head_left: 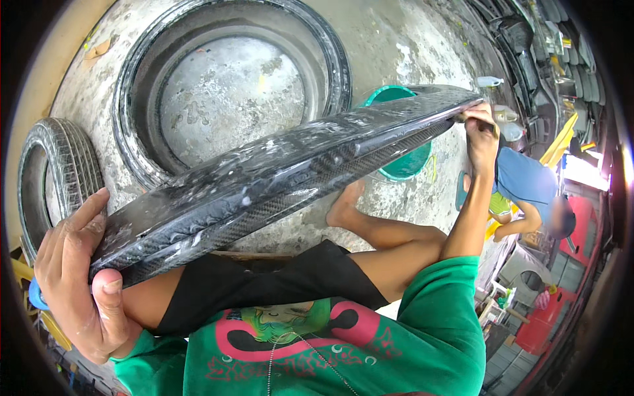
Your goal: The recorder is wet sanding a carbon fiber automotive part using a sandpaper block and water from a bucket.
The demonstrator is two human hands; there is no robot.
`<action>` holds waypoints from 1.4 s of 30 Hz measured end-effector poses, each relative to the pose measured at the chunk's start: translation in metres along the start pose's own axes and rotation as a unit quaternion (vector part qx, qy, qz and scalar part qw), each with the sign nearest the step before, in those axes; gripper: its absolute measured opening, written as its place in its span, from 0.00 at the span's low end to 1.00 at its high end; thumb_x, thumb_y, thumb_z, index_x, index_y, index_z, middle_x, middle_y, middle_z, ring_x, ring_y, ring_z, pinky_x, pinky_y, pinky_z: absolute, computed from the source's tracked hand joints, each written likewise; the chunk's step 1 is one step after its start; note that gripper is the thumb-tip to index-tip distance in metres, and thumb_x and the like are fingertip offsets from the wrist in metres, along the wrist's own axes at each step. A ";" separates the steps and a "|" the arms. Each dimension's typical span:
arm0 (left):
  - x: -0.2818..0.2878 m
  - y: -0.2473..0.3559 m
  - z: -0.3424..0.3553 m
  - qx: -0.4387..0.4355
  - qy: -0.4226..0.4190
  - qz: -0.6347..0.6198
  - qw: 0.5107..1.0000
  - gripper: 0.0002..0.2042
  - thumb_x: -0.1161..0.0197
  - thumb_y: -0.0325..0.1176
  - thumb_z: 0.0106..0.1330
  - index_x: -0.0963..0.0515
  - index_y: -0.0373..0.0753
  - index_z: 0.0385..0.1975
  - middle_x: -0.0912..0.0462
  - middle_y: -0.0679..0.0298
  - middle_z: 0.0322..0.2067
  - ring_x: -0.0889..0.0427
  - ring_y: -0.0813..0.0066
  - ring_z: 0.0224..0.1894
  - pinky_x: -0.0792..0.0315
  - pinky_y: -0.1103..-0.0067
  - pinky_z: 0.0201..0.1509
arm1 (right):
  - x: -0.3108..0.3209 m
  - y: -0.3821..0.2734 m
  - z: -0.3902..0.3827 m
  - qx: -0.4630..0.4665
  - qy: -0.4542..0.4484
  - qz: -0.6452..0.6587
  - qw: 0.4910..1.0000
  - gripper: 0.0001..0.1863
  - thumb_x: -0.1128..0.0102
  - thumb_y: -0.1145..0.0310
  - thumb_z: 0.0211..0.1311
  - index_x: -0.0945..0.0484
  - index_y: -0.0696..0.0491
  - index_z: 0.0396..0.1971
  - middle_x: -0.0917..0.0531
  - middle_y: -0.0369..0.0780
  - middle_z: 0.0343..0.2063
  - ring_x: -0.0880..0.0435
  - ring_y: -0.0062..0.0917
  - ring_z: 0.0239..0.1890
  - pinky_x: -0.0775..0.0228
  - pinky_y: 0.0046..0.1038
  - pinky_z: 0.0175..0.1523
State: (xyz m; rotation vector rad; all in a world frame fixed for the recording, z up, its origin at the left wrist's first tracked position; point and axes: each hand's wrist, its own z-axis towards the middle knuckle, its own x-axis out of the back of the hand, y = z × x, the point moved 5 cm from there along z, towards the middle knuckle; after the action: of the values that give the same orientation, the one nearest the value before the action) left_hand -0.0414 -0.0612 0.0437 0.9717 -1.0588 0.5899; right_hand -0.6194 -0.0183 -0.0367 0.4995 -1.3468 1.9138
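A long black carbon-fibre panel (277,175) lies slantwise across my lap, its left end nearer me and its right end farther off. Whitish streaks and wet-looking spots mark its upper face, and the weave shows along the near edge. My left hand (82,280) grips the left end, with the thumb on the near side and fingers over the far side. At the other end, my right hand (482,135) is closed on the corner, its fingertips partly hidden. Below the panel's right part, a green basin (413,165) stands on the floor, half covered from sight.
A large tyre (337,66) lies flat on the concrete floor beyond the panel. A smaller tyre (76,165) leans by the wall at left. To the right, a person in a blue shirt (525,178) bends over near clear plastic containers (507,122) and dark stacked parts (522,39).
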 end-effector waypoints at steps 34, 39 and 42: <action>0.000 -0.008 -0.003 -0.017 -0.027 0.007 0.999 0.34 0.55 0.56 0.73 0.23 0.21 0.36 0.16 0.38 0.45 0.16 0.48 0.43 0.26 0.68 0.51 | -0.033 -0.040 -0.021 -0.058 0.139 0.033 0.988 0.16 0.40 0.60 0.72 0.19 0.60 0.43 0.17 0.38 0.42 0.22 0.22 0.45 0.32 0.26 0.54; -0.004 0.003 -0.005 -0.010 -0.020 0.010 1.000 0.33 0.55 0.55 0.73 0.23 0.21 0.37 0.16 0.38 0.45 0.16 0.50 0.44 0.27 0.68 0.54 | -0.076 -0.086 -0.030 0.057 0.082 0.090 0.991 0.10 0.30 0.68 0.63 0.19 0.57 0.39 0.25 0.36 0.40 0.26 0.23 0.44 0.34 0.25 0.54; 0.000 -0.007 -0.009 0.003 0.009 -0.021 1.000 0.34 0.55 0.55 0.73 0.22 0.20 0.38 0.16 0.39 0.46 0.16 0.51 0.44 0.27 0.68 0.54 | -0.070 -0.077 -0.020 -0.006 0.092 0.132 0.987 0.13 0.34 0.63 0.68 0.18 0.58 0.41 0.17 0.35 0.38 0.22 0.21 0.42 0.31 0.24 0.50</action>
State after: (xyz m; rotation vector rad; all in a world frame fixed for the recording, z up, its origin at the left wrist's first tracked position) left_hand -0.0319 -0.0568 0.0398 0.9904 -1.0192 0.5666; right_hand -0.5140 -0.0093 -0.0418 0.1376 -1.3546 2.1061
